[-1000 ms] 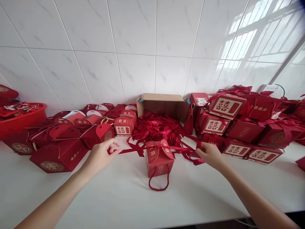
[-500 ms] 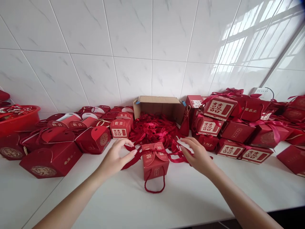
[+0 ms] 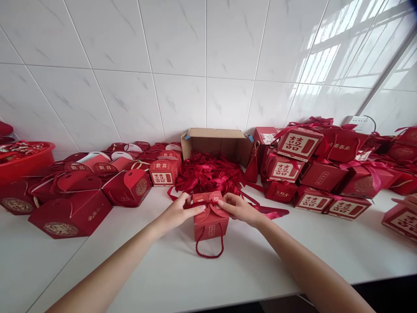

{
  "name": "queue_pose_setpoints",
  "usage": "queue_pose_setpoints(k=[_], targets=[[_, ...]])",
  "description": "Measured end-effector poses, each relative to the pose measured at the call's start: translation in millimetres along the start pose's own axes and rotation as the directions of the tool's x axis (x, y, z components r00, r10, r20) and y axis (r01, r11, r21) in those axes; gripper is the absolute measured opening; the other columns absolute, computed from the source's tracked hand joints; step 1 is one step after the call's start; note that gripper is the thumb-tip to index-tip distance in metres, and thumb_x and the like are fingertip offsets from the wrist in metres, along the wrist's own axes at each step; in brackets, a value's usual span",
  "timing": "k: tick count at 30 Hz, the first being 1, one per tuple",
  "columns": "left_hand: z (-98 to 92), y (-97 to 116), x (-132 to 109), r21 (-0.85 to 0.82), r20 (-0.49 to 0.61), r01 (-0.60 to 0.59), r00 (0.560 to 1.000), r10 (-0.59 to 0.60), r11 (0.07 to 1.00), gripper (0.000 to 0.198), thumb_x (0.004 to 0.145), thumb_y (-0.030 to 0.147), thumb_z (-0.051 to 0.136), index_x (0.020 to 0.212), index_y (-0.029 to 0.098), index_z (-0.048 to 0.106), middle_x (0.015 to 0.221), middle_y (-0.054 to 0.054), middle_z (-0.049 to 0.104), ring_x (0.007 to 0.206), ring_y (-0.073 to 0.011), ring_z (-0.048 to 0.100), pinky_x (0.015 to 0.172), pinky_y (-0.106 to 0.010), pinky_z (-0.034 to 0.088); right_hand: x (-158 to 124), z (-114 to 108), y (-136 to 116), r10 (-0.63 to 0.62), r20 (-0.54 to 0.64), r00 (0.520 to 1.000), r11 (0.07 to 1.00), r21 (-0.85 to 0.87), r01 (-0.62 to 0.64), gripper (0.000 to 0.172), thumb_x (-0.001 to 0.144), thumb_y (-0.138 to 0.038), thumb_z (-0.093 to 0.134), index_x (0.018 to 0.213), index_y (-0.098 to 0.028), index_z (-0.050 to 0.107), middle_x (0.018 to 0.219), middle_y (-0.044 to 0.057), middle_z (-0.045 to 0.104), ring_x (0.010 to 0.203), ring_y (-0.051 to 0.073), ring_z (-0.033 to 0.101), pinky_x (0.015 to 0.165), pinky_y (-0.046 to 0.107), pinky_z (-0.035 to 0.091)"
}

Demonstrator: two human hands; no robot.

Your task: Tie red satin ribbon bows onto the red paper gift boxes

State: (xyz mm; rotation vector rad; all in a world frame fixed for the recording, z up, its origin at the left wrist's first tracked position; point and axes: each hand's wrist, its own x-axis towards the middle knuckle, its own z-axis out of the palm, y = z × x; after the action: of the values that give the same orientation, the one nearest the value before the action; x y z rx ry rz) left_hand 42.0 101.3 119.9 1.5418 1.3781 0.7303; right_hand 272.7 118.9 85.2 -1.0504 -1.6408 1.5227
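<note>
A small red gift box [image 3: 211, 230] stands on the white table in front of me, its curved top flaps folded together. Its twisted cord handle [image 3: 209, 256] hangs down the near side onto the table. A dark red ribbon [image 3: 207, 202] runs across the box top. My left hand [image 3: 179, 213] is at the left of the top, thumb and fingers closed on the ribbon. From the right, my right hand [image 3: 240, 209] pinches the ribbon near the middle of the flaps; its fingertips are partly hidden. A loose ribbon end [image 3: 276, 214] trails on the table beyond my right hand.
A cardboard carton [image 3: 216, 132] full of loose red ribbons lies behind. Red boxes [image 3: 71, 213] crowd the left, beside a red basin [image 3: 48, 154]. Ribboned boxes [image 3: 299, 145] are stacked at right. Another person's hand [image 3: 413, 199] touches a box [image 3: 402, 221] at the right edge.
Both my hands have moved inward from either side of the box onto its top and closed on the ribbon. At the far right, another person's hand has appeared at a box.
</note>
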Motion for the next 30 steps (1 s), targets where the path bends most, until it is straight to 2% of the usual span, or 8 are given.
queue_pose_setpoints(k=[3, 5, 12, 15, 17, 19, 22, 30], targets=[[-3.3, 2.3, -2.3, -0.102, 0.14, -0.011, 0.99, 0.026, 0.995, 0.047, 0.072, 0.051, 0.069, 0.107, 0.021, 0.063, 0.114, -0.006, 0.067, 0.11, -0.0286, 0.059, 0.091, -0.037, 0.045, -1.0, -2.9, 0.6, 0.035, 0.043, 0.998, 0.999, -0.037, -0.034, 0.054, 0.084, -0.07, 0.044, 0.07, -0.018, 0.047, 0.058, -0.004, 0.043, 0.049, 0.007, 0.033, 0.048, 0.023, 0.022], [-4.1, 2.7, -2.6, -0.129, 0.188, -0.006, 0.982, 0.03, 0.992, 0.046, 0.072, 0.051, 0.069, 0.105, 0.019, 0.068, 0.112, -0.007, 0.07, 0.109, -0.0307, 0.061, 0.093, -0.038, 0.046, -1.3, -4.3, 0.4, 0.029, 0.063, 0.998, 0.999, -0.031, -0.027, 0.059, 0.086, -0.071, 0.038, 0.061, -0.017, 0.043, 0.055, -0.003, 0.04, 0.049, 0.007, 0.031, 0.048, 0.025, 0.019], [3.4, 2.5, -2.2, -0.249, 0.126, 0.036, 0.992, -0.004, 0.968, 0.051, 0.067, 0.042, 0.077, 0.109, 0.017, 0.066, 0.115, -0.009, 0.07, 0.108, -0.0286, 0.063, 0.091, -0.039, 0.049, -1.2, -0.1, 2.1, -0.023, 0.096, 0.995, 0.999, 0.035, 0.019, 0.052, 0.079, -0.064, 0.058, 0.06, -0.018, 0.043, 0.056, -0.006, 0.033, 0.05, 0.006, 0.023, 0.049, 0.026, 0.015], [4.2, -2.4, -1.5, -0.295, 0.133, 0.049, 0.991, -0.01, 0.954, 0.046, 0.066, 0.04, 0.077, 0.106, 0.019, 0.066, 0.105, -0.007, 0.071, 0.1, -0.0243, 0.064, 0.083, -0.034, 0.05, 0.0, -0.2, 6.1, -0.023, 0.083, 0.996, 0.998, 0.057, 0.018, 0.053, 0.079, -0.062, 0.061, 0.058, -0.019, 0.038, 0.052, -0.007, 0.03, 0.048, 0.006, 0.021, 0.047, 0.026, 0.012], [3.0, -8.1, 0.1, -0.329, 0.143, 0.045, 0.99, 0.002, 0.943, 0.034, 0.068, 0.042, 0.076, 0.091, 0.019, 0.066, 0.083, -0.003, 0.067, 0.079, -0.0182, 0.063, 0.064, -0.027, 0.047, 0.6, -2.5, 8.7, -0.036, 0.065, 0.997, 0.997, 0.065, 0.032, 0.055, 0.078, -0.059, 0.064, 0.054, -0.019, 0.034, 0.049, -0.008, 0.029, 0.046, 0.006, 0.02, 0.047, 0.026, 0.012], [1.2, -13.7, 2.1, -0.352, 0.131, 0.045, 0.991, 0.002, 0.935, 0.031, 0.071, 0.047, 0.071, 0.07, 0.019, 0.058, 0.062, 0.003, 0.051, 0.056, -0.0109, 0.048, 0.048, -0.022, 0.033, 0.4, -5.9, 10.5, -0.047, 0.052, 0.998, 0.996, 0.072, 0.044, 0.056, 0.078, -0.058, 0.064, 0.053, -0.02, 0.032, 0.046, -0.008, 0.029, 0.045, 0.005, 0.019, 0.046, 0.026, 0.013], [-1.7, -18.0, 4.1, -0.372, 0.127, 0.044, 0.992, 0.004, 0.927, 0.045, 0.073, 0.048, 0.067, 0.056, 0.019, 0.036, 0.056, 0.007, 0.03, 0.048, -0.0071, 0.026, 0.045, -0.022, 0.017, -1.9, -12.2, 10.3, -0.052, 0.048, 0.997, 0.997, 0.066, 0.049, 0.054, 0.079, -0.056, 0.064, 0.053, -0.019, 0.034, 0.044, -0.008, 0.031, 0.043, 0.005, 0.021, 0.045, 0.025, 0.013], [-6.9, -19.0, 6.2, -0.363, 0.171, 0.034, 0.985, 0.031, 0.931, 0.053, 0.069, 0.038, 0.069, 0.058, 0.019, 0.02, 0.061, 0.007, 0.026, 0.051, -0.0072, 0.022, 0.048, -0.024, 0.012, -10.4, -24.2, 1.4, -0.051, 0.045, 0.998, 0.998, -0.033, 0.052, 0.046, 0.078, -0.05, 0.068, 0.054, -0.016, 0.047, 0.047, -0.007, 0.037, 0.045, 0.005, 0.026, 0.046, 0.024, 0.019]])
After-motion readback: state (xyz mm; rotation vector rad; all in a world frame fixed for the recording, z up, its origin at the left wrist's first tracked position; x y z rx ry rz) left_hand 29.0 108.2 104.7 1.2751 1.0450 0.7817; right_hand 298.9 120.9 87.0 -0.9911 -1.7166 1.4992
